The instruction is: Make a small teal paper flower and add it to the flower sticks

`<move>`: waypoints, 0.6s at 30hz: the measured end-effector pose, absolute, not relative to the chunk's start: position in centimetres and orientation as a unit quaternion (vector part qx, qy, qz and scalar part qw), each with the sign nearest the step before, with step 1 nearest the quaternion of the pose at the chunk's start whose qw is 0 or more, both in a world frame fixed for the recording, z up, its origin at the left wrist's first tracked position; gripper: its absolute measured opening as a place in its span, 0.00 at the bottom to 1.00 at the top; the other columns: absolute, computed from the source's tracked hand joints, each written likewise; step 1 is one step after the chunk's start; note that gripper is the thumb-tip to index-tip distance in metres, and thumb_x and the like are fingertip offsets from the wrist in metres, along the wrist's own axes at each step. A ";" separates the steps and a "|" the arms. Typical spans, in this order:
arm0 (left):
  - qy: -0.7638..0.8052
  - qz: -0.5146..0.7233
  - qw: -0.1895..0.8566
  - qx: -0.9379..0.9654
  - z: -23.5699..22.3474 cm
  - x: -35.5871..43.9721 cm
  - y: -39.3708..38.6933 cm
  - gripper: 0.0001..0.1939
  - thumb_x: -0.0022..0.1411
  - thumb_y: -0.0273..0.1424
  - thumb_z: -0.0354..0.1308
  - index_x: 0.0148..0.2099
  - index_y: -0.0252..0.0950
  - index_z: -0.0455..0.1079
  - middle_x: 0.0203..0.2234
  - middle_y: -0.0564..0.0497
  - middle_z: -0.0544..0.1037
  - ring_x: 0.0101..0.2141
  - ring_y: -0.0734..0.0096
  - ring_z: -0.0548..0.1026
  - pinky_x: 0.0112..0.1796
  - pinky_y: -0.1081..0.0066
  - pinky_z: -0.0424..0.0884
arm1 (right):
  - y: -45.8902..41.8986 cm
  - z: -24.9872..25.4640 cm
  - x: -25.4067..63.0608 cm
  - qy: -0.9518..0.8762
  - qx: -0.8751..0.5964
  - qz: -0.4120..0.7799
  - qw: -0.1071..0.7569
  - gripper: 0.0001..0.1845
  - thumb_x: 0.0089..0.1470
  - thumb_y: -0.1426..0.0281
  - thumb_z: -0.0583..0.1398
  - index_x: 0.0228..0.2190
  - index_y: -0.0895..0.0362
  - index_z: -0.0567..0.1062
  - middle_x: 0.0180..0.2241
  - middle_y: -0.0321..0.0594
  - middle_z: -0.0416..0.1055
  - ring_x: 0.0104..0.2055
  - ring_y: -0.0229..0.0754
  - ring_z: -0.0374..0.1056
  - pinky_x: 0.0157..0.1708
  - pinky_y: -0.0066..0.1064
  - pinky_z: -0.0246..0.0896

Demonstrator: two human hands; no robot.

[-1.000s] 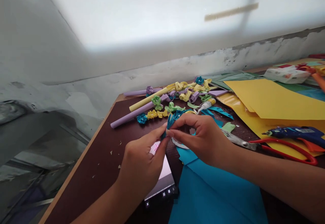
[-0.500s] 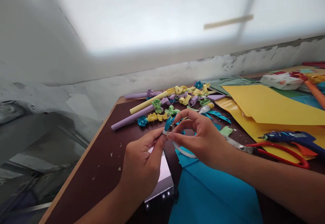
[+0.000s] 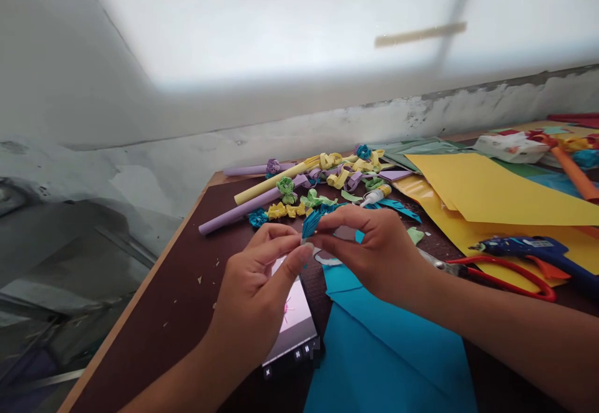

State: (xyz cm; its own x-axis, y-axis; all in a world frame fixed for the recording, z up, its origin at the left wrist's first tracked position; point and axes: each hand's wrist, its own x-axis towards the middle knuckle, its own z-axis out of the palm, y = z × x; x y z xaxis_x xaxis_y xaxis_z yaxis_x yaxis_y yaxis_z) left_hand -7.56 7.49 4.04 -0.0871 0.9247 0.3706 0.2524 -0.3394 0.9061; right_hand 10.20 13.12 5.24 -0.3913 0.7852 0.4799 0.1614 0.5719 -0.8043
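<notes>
My left hand (image 3: 258, 285) pinches the base of a small blue fringed paper bundle (image 3: 311, 223) between thumb and fingers. Around that base goes a thin white strip (image 3: 328, 259), whose loose part curves below the other hand. My right hand (image 3: 381, 254) is closed at the bundle's right side, thumb and fingertips pressed by the strip and the fringe. Under the left hand lies a lit phone (image 3: 299, 316), partly covered. Blue paper sheets (image 3: 388, 350) lie below my right hand.
Behind are purple paper tubes (image 3: 229, 214), a yellow tube (image 3: 262, 189), curled paper pieces and a glue bottle (image 3: 375, 195). To the right lie red-handled scissors (image 3: 510, 276), a blue glue gun (image 3: 524, 246) and yellow sheets (image 3: 505, 188). The table's left edge (image 3: 140, 288) drops to the floor.
My left fingers have shifted up around the bundle's base. The right fingers have come down and in against it. The white loop hangs smaller, and the phone's picture now shows a pink shape.
</notes>
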 end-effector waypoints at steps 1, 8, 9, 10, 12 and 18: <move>0.487 0.555 0.305 0.601 4.1 -7.6 7.5 0.05 0.64 0.33 0.67 0.39 0.43 0.85 0.33 0.51 0.79 0.35 0.69 0.74 0.35 0.73 0.70 | 13.0 5.3 10.2 -0.775 -0.298 0.325 0.453 0.05 0.58 0.69 0.67 0.36 0.50 0.85 0.33 0.34 0.80 0.35 0.40 0.74 0.37 0.31 0.69; 0.420 0.625 0.502 0.426 3.7 -7.6 8.4 0.06 0.55 0.31 0.74 0.37 0.38 0.83 0.29 0.51 0.83 0.34 0.70 0.79 0.39 0.73 0.75 | 12.7 5.2 9.9 -0.739 -0.247 0.439 0.447 0.11 0.58 0.71 0.67 0.44 0.51 0.82 0.36 0.36 0.79 0.35 0.38 0.75 0.34 0.29 0.72; 0.400 0.625 0.527 0.415 3.7 -7.5 8.6 0.06 0.56 0.31 0.73 0.37 0.37 0.83 0.29 0.51 0.83 0.33 0.71 0.78 0.39 0.74 0.75 | 12.7 5.1 9.9 -0.731 -0.251 0.449 0.449 0.12 0.57 0.71 0.68 0.45 0.52 0.82 0.36 0.37 0.79 0.34 0.38 0.75 0.34 0.29 0.72; 0.382 0.625 0.544 0.410 3.7 -7.5 8.7 0.05 0.57 0.31 0.73 0.37 0.37 0.83 0.29 0.51 0.83 0.32 0.73 0.78 0.38 0.75 0.75 | 12.8 5.0 9.9 -0.725 -0.261 0.448 0.454 0.13 0.57 0.70 0.68 0.45 0.52 0.82 0.37 0.37 0.79 0.33 0.37 0.74 0.33 0.29 0.72; 0.364 0.628 0.555 0.406 3.7 -7.5 8.7 0.04 0.59 0.31 0.71 0.38 0.37 0.82 0.30 0.52 0.83 0.32 0.75 0.77 0.37 0.77 0.75 | 13.0 5.0 9.8 -0.721 -0.285 0.433 0.459 0.14 0.55 0.68 0.69 0.45 0.53 0.82 0.39 0.40 0.79 0.33 0.38 0.73 0.31 0.30 0.71; 0.339 0.663 0.530 0.406 3.6 -7.6 8.9 0.06 0.56 0.27 0.73 0.37 0.39 0.82 0.27 0.55 0.83 0.30 0.79 0.79 0.38 0.81 0.76 | 13.2 5.4 9.9 -0.711 -0.246 0.485 0.445 0.10 0.55 0.61 0.70 0.35 0.55 0.84 0.32 0.38 0.80 0.36 0.43 0.76 0.37 0.34 0.71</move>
